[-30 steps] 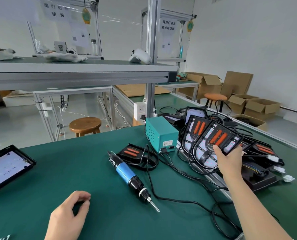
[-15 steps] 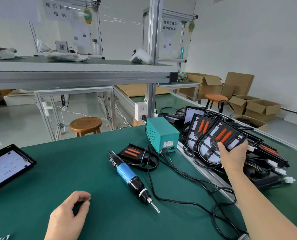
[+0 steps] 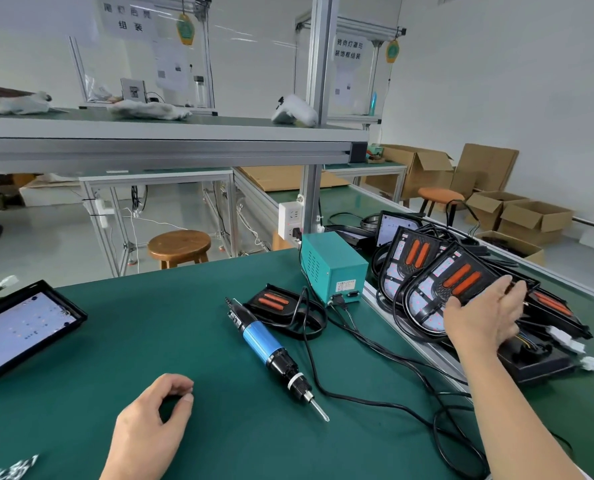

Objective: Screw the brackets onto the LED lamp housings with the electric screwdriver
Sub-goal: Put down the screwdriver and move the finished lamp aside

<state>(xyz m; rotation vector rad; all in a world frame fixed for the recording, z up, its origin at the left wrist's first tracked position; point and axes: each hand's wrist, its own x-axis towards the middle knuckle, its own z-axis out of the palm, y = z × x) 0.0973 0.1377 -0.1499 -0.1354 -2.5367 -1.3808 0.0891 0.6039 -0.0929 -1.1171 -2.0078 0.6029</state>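
My right hand (image 3: 486, 320) grips a black D-shaped LED lamp housing (image 3: 451, 282) with two orange strips, held tilted above a pile of similar housings (image 3: 548, 306) on the right. A second one (image 3: 409, 258) leans just behind it. The electric screwdriver (image 3: 267, 348), blue-bodied with a black cord, lies on the green mat (image 3: 184, 323), tip pointing toward me. A smaller black housing (image 3: 274, 301) lies beyond it. Near the front edge my left hand (image 3: 153, 420) rests on the mat, fingers loosely curled and holding nothing I can see.
A teal power box (image 3: 333, 268) stands behind the screwdriver, its cables (image 3: 375, 348) trailing across the mat. A flat black-framed LED panel (image 3: 21, 327) lies at the far left. An aluminium post (image 3: 314, 188) and shelf rise behind. Cardboard boxes (image 3: 531, 216) sit at the back right.
My right hand has shifted slightly to the right with the lamp housing in its grip. The left hand and the screwdriver have stayed put.
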